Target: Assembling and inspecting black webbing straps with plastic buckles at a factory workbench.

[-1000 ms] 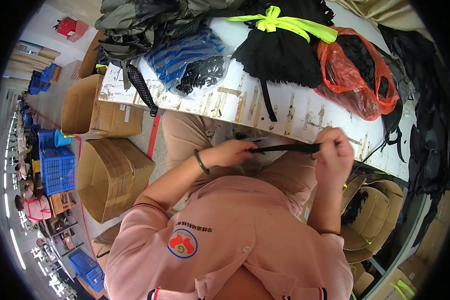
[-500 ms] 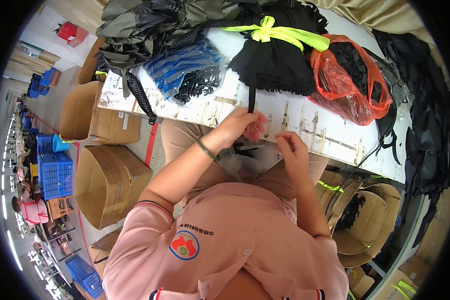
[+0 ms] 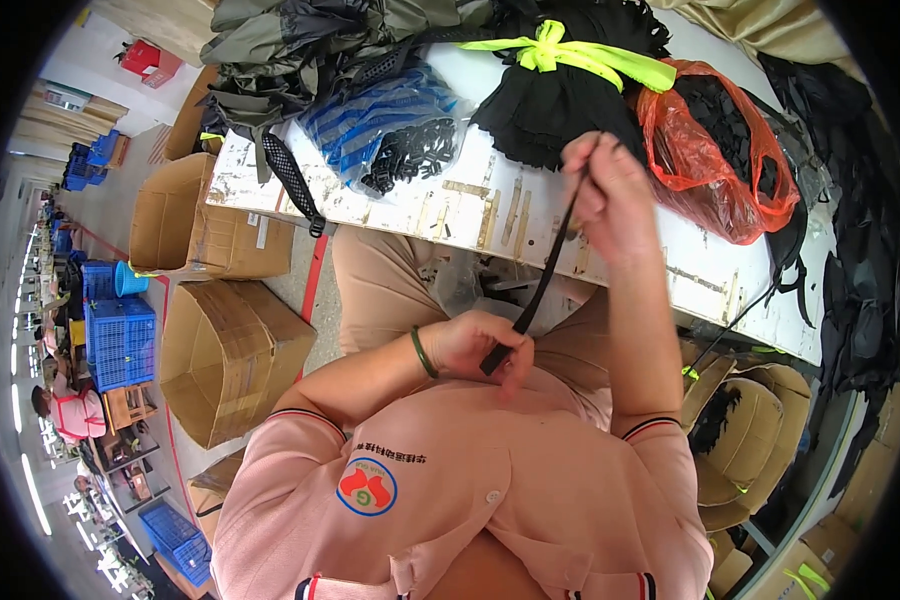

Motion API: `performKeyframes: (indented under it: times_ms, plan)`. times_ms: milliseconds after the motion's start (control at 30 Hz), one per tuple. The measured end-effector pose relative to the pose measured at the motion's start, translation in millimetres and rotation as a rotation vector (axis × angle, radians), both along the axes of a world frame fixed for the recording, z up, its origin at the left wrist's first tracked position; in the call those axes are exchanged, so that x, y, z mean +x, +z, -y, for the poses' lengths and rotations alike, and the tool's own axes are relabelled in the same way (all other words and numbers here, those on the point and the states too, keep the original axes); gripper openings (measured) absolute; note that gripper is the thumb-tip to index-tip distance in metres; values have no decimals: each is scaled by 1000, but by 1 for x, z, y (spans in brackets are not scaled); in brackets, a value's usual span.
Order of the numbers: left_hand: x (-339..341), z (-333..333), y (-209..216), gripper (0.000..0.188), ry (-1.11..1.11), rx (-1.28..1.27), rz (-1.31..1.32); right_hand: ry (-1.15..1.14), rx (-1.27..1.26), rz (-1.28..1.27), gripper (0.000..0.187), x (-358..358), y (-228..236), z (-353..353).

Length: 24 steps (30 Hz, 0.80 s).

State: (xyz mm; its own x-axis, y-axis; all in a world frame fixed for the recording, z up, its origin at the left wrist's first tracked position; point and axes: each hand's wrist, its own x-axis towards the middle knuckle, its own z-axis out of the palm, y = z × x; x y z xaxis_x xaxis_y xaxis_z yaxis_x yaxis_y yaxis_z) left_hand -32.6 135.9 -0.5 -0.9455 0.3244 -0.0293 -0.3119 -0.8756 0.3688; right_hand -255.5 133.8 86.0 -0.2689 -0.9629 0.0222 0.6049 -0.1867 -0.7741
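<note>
A black webbing strap runs slantwise between my hands, over the table's front edge and my lap. My left hand, close to my chest, is closed round the strap near its lower end. Farther out, above the table, my right hand pinches the strap's upper end. Just beyond my right hand lies a thick bundle of black straps with frayed-looking ends, bound by a neon yellow band. Whether the strap is still joined to the bundle is hidden by my right hand.
The worn white table also bears a blue-striped clear bag of black plastic buckles, a red plastic bag of black pieces, and dark fabric. Cardboard boxes stand at both sides. Blue crates stand farther left.
My left hand has come back toward my chest with the strap's lower end. My right hand has moved forward over the table and now grips the upper end.
</note>
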Motion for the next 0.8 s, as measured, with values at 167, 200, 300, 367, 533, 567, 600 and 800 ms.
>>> performKeyframes:
  times_ms: [167,200,300,367,533,567,600,800]
  plan:
    - [0,77,45,26,299,-1751,183,-171,162,-332,8,-5,21,-34]
    - [2,105,10,20,803,-1806,288,-129,231,-436,7,9,17,-42]
    - [-5,165,13,29,906,-2200,573,-10,240,-624,6,38,-41,-52]
    - [-1,180,2,31,859,-2331,526,-7,239,-701,8,56,-61,-56]
    - [0,184,2,27,694,-2367,515,-20,243,-580,11,69,-64,-62]
    - [0,183,1,25,668,-2370,538,-22,250,-612,12,66,-64,-63]
    - [1,184,1,25,668,-2368,538,-23,258,-644,12,64,-65,-64]
    - [5,187,-4,15,697,-2624,259,-83,334,-532,9,51,-70,-56]
